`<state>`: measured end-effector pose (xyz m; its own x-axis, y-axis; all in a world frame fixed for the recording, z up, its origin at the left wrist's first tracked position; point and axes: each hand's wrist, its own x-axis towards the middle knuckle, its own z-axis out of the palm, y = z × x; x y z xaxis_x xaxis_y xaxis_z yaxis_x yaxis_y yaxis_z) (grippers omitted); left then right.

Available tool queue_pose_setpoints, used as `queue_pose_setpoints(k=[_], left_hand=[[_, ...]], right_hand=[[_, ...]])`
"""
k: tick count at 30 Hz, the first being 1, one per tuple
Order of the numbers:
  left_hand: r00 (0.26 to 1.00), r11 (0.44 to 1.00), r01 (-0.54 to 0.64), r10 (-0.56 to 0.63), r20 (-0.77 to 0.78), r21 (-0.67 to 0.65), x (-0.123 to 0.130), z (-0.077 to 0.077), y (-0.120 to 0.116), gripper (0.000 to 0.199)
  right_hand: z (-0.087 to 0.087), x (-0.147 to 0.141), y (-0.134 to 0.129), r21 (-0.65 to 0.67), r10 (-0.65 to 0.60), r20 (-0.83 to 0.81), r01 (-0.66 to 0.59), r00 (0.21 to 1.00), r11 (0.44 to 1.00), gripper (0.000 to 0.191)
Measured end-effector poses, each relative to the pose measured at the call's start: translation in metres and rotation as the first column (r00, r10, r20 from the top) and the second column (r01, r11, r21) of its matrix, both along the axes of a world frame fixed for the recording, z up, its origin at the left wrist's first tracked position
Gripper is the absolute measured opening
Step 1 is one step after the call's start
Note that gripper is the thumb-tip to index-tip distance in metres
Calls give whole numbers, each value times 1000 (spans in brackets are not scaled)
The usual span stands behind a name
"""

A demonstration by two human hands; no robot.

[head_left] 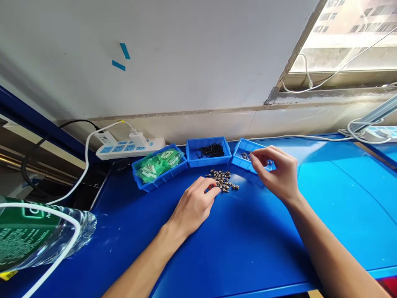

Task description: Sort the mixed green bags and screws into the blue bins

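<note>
Several small metal screws lie in a loose pile on the blue table. My left hand rests at the left edge of this pile, thumb and forefinger pinched together; what is between them is too small to name. My right hand hovers over the front right part of the right blue bin, its fingers closed, their tips hiding anything held. A few small metal pieces show inside that bin. Black screws fill part of the middle blue bin.
A left blue bin holds green plastic bags with white pieces. Behind it lies a white power strip with cables. A large clear bottle with a green label lies at the far left, crossed by a white cable.
</note>
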<state>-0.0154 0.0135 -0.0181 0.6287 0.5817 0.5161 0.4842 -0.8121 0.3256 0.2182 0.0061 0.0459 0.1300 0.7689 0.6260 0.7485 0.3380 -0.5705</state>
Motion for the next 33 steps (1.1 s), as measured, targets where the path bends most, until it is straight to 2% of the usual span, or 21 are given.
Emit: queue_pose_setpoints(k=[3,6,12,15,19,22,26,29,33], left_hand=[[999,998,-53,52,-11,-36,-1,-1,2,19],[999,994,-47,47,-4,-100,-3,-1,5,20],[996,982,-56,68,62,-181,-3,4,5,17],[983,966,-51,94,158,-253,-3,8,5,17],[939,935,-43,159,305,-353,-3,14,7,21],[887,878,-21,237,397,-478,-3,15,9,17],[794,746,128,319,518,-654,-2,10,10,9],[759,664,203,358,544,-720,1,10,9,10],[684,613,247,438,583,-751,3,15,7,24]], right_hand=[[-4,-13,-3,-14,72,35,-72,997,997,19],[-11,-26,-7,-24,158,68,-157,985,987,18],[-22,-34,-13,-16,350,103,-350,931,937,17],[-22,-31,-13,-55,338,72,-334,939,941,17],[-17,-26,-11,-62,251,4,-250,968,966,22],[-15,-25,-9,-79,226,-51,-229,973,970,26],[-19,-25,-8,-176,263,-152,-288,953,941,20],[-23,-27,-8,-268,328,-242,-388,913,882,15],[-25,-30,-8,-355,398,-403,-541,825,763,21]])
